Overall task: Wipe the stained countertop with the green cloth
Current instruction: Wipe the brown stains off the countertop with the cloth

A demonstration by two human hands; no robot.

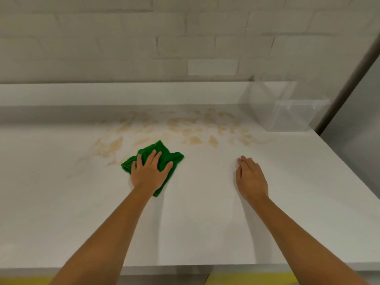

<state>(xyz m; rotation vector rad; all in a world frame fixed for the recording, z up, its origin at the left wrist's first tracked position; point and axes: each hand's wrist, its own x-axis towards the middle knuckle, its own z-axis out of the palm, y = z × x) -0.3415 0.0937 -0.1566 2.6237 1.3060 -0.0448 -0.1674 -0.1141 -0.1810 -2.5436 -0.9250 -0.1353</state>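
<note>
The likeliest slip is that the bunched green cloth smears the tan stains instead of lifting them, since most lie beyond it toward the upper middle and right of the frame; a long reach might also nudge the clear container at upper right. The left hand lies flat on the cloth at centre left, fingers spread, pressing rather than gripping. The right hand rests palm down on the white countertop at centre right, fingers straight, holding nothing.
</note>
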